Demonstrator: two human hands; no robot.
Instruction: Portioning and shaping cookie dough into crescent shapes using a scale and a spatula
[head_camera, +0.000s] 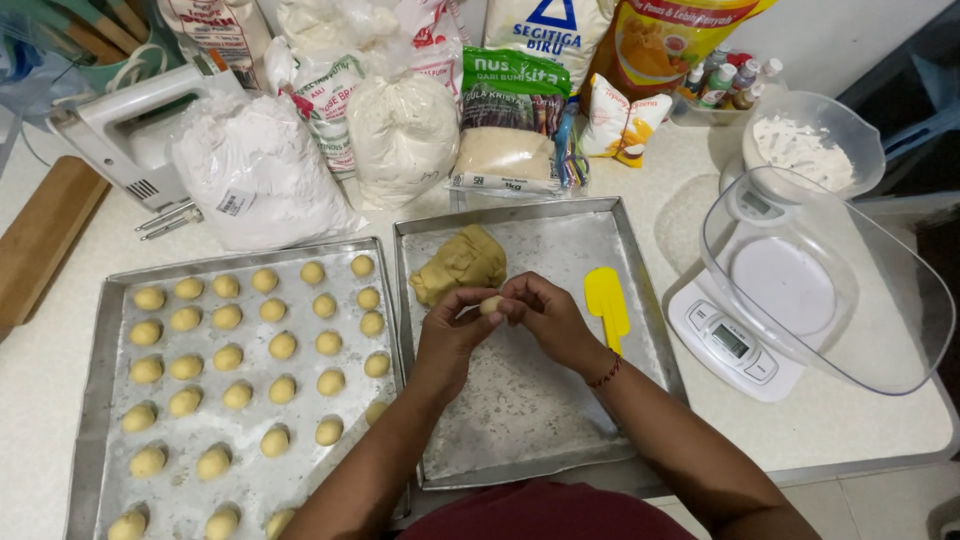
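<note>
Both hands pinch one small dough ball (491, 305) between their fingertips, left hand (452, 332) and right hand (545, 315) meeting over the floured right baking tray (640, 290). On the left, a second tray (100, 330) carries rows of shaped dough balls (228, 357). Just beyond the hands lies the dough lump (460, 264), and right of them a yellow spatula (606, 302). How tightly the ball is squeezed is hard to tell.
</note>
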